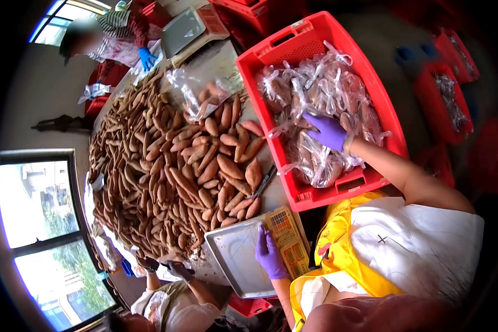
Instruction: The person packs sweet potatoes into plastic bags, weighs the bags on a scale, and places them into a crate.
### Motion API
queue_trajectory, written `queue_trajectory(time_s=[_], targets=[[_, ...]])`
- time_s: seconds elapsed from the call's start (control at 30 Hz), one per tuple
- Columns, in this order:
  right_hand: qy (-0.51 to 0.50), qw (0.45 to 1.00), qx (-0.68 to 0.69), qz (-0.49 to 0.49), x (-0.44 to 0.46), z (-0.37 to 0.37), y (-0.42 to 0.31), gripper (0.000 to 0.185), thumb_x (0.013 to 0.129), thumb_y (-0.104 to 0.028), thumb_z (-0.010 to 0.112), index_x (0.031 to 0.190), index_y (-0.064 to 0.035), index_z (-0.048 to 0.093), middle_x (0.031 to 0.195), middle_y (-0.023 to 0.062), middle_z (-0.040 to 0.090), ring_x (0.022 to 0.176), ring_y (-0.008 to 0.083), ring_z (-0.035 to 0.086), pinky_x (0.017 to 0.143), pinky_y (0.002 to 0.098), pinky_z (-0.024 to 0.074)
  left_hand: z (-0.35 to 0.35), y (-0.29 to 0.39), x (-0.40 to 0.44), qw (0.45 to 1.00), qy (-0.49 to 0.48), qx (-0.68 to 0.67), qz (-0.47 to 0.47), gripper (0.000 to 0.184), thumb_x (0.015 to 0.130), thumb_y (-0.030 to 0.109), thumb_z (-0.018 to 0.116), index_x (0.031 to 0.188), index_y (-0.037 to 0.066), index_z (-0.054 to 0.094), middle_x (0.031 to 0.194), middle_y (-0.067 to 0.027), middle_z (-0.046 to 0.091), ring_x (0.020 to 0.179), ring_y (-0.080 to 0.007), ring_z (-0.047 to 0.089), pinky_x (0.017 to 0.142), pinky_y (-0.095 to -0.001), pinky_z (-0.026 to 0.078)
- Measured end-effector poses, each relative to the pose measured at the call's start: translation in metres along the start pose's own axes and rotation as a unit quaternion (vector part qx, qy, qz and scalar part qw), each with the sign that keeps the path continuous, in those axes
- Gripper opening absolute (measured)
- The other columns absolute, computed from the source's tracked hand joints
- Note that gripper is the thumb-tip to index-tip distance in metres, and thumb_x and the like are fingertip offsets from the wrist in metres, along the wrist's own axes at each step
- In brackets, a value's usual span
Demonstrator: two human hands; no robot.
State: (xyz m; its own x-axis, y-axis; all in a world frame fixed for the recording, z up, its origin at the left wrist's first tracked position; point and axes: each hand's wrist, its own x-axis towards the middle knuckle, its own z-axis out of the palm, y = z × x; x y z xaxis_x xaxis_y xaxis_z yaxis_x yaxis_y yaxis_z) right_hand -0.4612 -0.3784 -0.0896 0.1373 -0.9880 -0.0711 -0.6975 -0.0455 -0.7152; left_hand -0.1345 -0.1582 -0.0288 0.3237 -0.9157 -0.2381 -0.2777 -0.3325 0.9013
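My right hand (327,133), in a purple glove, reaches into a red crate (395,130) of knotted clear plastic bags (345,83) holding sweet potatoes. Its fingers are spread and rest on the bags; I see no bag gripped in them. My left hand (269,254), also in a purple glove, lies at the edge of the metal pan (232,260) of a yellow weighing scale (289,238). The left fingers are stretched out beside the keypad and hold nothing visible. A dark, knife-like tool (266,180) lies between the crate and the loose sweet potatoes (177,160).
Sweet potatoes cover much of the table (221,61). An open clear bag (196,94) with some inside lies near its far side. A co-worker's blue glove (146,58) is near another scale (185,33); another person's dark-gloved hands (178,270) work below. More red crates (442,102) stand right.
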Motion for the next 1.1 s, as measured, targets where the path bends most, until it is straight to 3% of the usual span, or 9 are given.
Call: queue_trajectory(time_s=[0.17, 0.23, 0.3, 0.4, 0.5, 0.57, 0.67, 0.9, 1.1], targets=[[-0.032, 0.993, 0.074, -0.083, -0.069, 0.058, -0.006, 0.054, 0.083, -0.018, 0.062, 0.135, -0.0092, 0.046, 0.104, 0.0174, 0.065, 0.094, 0.0349, 0.064, 0.08, 0.0404, 0.0509, -0.019, -0.025, -0.083, 0.98, 0.113, -0.109, -0.121, 0.033, 0.096, 0.006, 0.05, 0.128, -0.002, 0.055, 0.115, -0.0106, 0.064, 0.095, -0.0151, 0.062, 0.086, -0.0274, 0.049], [-0.211, 0.966, 0.145, 0.022, -0.062, 0.057, -0.046, 0.059, 0.083, -0.017, 0.063, 0.137, -0.0079, 0.042, 0.1, 0.0182, 0.065, 0.091, 0.0357, 0.064, 0.078, 0.041, 0.0509, -0.02, -0.031, -0.098, 0.979, 0.149, -0.112, -0.082, 0.033, 0.097, 0.006, 0.048, 0.128, -0.002, 0.055, 0.116, -0.0113, 0.064, 0.095, -0.0158, 0.062, 0.085, -0.0277, 0.05], [-0.086, 0.982, 0.07, -0.155, -0.053, 0.078, -0.075, 0.065, 0.082, -0.018, 0.065, 0.14, -0.0055, 0.037, 0.092, 0.0189, 0.064, 0.083, 0.0338, 0.064, 0.073, 0.0413, 0.0509, -0.02, -0.036, -0.107, 0.977, 0.157, -0.122, -0.075, 0.033, 0.097, 0.006, 0.047, 0.128, -0.002, 0.055, 0.116, -0.0116, 0.064, 0.095, -0.0164, 0.063, 0.086, -0.0282, 0.05], [-0.126, 0.965, 0.111, -0.199, -0.028, 0.086, -0.115, 0.072, 0.082, -0.019, 0.065, 0.143, -0.0041, 0.03, 0.088, 0.0188, 0.063, 0.079, 0.0341, 0.063, 0.071, 0.0418, 0.0504, -0.023, -0.033, -0.117, 0.97, 0.179, -0.141, -0.079, 0.033, 0.097, 0.007, 0.045, 0.128, -0.002, 0.055, 0.115, -0.0135, 0.064, 0.094, -0.0178, 0.063, 0.088, -0.0303, 0.048], [-0.039, 0.952, 0.067, -0.297, 0.023, 0.102, -0.132, 0.084, 0.081, -0.023, 0.067, 0.148, -0.0061, 0.02, 0.088, 0.0214, 0.062, 0.08, 0.0371, 0.062, 0.071, 0.0426, 0.0498, -0.028, -0.023, -0.132, 0.969, 0.213, -0.082, -0.091, 0.035, 0.097, 0.016, 0.049, 0.128, 0.0, 0.055, 0.1, -0.0141, 0.068, 0.094, -0.0192, 0.061, 0.086, -0.0327, 0.048], [-0.076, 0.962, 0.098, -0.244, 0.042, 0.09, -0.133, 0.086, 0.08, -0.022, 0.069, 0.148, -0.0031, 0.02, 0.121, 0.0267, 0.053, 0.106, 0.0391, 0.056, 0.092, 0.044, 0.0436, -0.031, -0.023, -0.147, 0.963, 0.235, -0.08, -0.103, 0.036, 0.099, 0.021, 0.048, 0.13, 0.003, 0.054, 0.105, -0.0137, 0.066, 0.097, -0.0204, 0.061, 0.089, -0.0346, 0.047], [-0.011, 0.978, -0.083, -0.192, 0.032, 0.087, -0.095, 0.089, 0.076, -0.026, 0.07, 0.148, -0.0037, 0.021, 0.138, 0.0255, 0.039, 0.126, 0.0402, 0.04, 0.105, 0.046, 0.0324, -0.047, -0.036, -0.164, 0.951, 0.264, -0.063, -0.146, 0.034, 0.099, 0.013, 0.042, 0.127, 0.001, 0.056, 0.117, -0.0147, 0.063, 0.093, -0.0204, 0.062, 0.086, -0.033, 0.049], [-0.045, 0.979, -0.122, -0.155, 0.001, 0.077, -0.028, 0.089, 0.075, -0.02, 0.066, 0.148, -0.0031, 0.018, 0.14, 0.0211, 0.037, 0.125, 0.0385, 0.038, 0.106, 0.0479, 0.0302, -0.021, -0.034, -0.135, 0.956, 0.218, -0.139, -0.138, 0.033, 0.1, 0.014, 0.043, 0.128, 0.001, 0.056, 0.108, -0.0172, 0.065, 0.094, -0.0207, 0.063, 0.087, -0.0321, 0.049], [0.129, 0.976, -0.07, -0.16, -0.009, 0.042, 0.004, 0.076, 0.08, -0.022, 0.066, 0.144, -0.004, 0.029, 0.134, 0.0221, 0.045, 0.121, 0.0384, 0.045, 0.103, 0.0464, 0.0349, -0.004, -0.006, -0.082, 0.98, 0.132, -0.133, -0.07, 0.031, 0.096, 0.011, 0.05, 0.124, 0.001, 0.059, 0.099, -0.0127, 0.066, 0.089, -0.0171, 0.06, 0.085, -0.0307, 0.049]])
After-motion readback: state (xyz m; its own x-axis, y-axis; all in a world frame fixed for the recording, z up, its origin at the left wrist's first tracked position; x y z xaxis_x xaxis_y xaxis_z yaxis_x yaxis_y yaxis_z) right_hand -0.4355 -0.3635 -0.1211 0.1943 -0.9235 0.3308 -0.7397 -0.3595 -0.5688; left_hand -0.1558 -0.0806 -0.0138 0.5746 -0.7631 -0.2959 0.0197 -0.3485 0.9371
